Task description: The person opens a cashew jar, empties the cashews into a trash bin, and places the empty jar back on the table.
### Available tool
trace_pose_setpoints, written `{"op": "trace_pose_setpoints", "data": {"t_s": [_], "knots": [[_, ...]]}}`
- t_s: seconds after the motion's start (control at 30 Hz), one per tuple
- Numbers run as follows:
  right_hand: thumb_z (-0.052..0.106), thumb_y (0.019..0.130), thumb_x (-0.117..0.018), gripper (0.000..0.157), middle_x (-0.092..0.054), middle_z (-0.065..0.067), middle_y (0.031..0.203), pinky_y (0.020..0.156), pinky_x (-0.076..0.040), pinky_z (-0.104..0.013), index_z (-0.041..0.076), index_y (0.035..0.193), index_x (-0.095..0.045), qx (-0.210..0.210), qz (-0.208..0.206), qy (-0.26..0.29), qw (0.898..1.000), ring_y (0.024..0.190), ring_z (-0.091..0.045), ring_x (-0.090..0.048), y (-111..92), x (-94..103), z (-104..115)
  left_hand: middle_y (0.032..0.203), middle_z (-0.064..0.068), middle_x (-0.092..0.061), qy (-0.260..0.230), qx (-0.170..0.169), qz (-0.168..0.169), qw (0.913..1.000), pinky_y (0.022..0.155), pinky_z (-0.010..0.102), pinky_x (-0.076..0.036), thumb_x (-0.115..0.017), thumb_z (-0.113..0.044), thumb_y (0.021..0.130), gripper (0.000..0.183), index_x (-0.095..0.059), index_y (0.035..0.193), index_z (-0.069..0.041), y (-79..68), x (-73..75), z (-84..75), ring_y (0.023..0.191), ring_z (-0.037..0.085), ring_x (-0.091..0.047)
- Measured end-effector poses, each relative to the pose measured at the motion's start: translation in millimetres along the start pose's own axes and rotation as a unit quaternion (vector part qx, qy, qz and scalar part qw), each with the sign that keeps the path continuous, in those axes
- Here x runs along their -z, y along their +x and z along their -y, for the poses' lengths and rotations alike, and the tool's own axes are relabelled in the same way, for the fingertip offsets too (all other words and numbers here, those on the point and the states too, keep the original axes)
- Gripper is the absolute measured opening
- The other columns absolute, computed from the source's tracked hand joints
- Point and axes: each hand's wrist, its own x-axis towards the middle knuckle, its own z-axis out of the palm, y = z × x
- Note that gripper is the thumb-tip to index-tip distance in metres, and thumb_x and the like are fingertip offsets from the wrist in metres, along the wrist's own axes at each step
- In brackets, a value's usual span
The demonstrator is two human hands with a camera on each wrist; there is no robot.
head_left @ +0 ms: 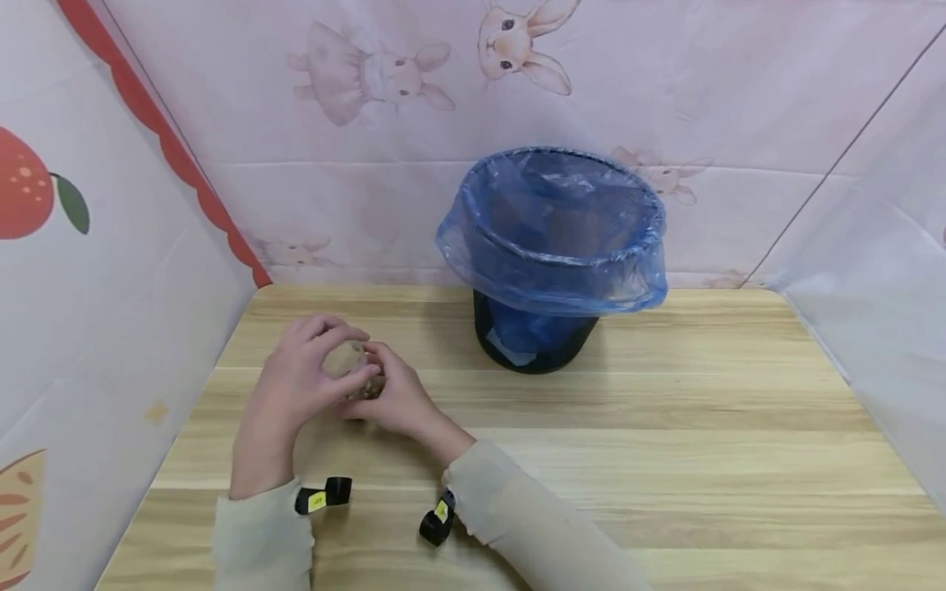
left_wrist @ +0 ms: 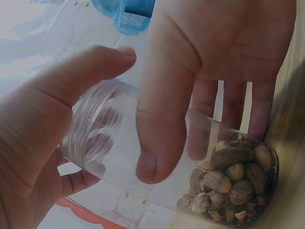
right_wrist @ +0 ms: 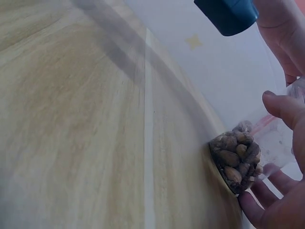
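Observation:
A clear jar (left_wrist: 157, 198) with a threaded neck holds brown, oval, nut-like pieces (left_wrist: 233, 183) at its bottom. It is near the left part of the table; whether its base touches the wood is hard to tell. My left hand (head_left: 299, 373) is curled round the neck from above, thumb and fingers on opposite sides. Lower down, my right hand (head_left: 395, 394) grips the body, its thumb on the near side in the left wrist view. In the right wrist view the pieces (right_wrist: 236, 157) show beside my right fingers. No lid is visible on the threads.
A black mesh bin (head_left: 535, 336) lined with a blue plastic bag (head_left: 562, 283) stands at the back of the wooden table (head_left: 665, 460). Printed cloth walls (head_left: 369, 213) rise at the back and sides. Black wrist cameras (head_left: 338, 490) sit at both sleeves.

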Motion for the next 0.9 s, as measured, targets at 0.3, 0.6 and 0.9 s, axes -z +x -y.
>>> {"op": "trace_pose_setpoints", "data": {"t_s": [0.3, 0.6, 0.9], "knots": [[0.034, 0.076, -0.087, 0.074, -0.062, 0.015, 0.111, 0.074, -0.049, -0.023, 0.029, 0.14, -0.05, 0.004, -0.008, -0.013, 1.0, 0.092, -0.022, -0.061, 0.8, 0.9, -0.7, 0.103, -0.001, -0.063, -0.003, -0.008, -0.008, 0.9999, 0.077, 0.044, -0.047, -0.086, -0.029, 0.076, 0.028, -0.075, 0.098, -0.016, 1.0, -3.0, 0.7, 0.1, 0.025, -0.055], [0.033, 0.076, -0.088, 0.072, -0.063, 0.016, 0.113, 0.087, -0.052, -0.027, 0.032, 0.138, -0.05, 0.015, -0.012, -0.013, 1.0, 0.104, -0.012, -0.063, -8.0, 8.2, -0.8, 0.102, -0.003, -0.064, -0.025, 0.004, 0.01, 0.9996, 0.084, 0.046, -0.046, -0.084, -0.027, 0.078, 0.025, -0.075, 0.099, -0.018, 3.1, 1.3, -7.4, 0.105, 0.024, -0.056], [0.034, 0.076, -0.088, 0.074, -0.062, 0.004, 0.131, 0.092, -0.05, -0.029, 0.029, 0.139, -0.05, 0.009, -0.029, -0.027, 0.999, 0.107, -0.006, -0.059, -27.9, 30.0, 2.4, 0.104, -0.006, -0.064, -0.053, -0.027, 0.026, 0.9979, 0.083, 0.041, -0.046, -0.085, -0.032, 0.078, 0.028, -0.075, 0.101, -0.02, 9.8, -6.8, -24.8, 0.101, 0.019, -0.057]]}}
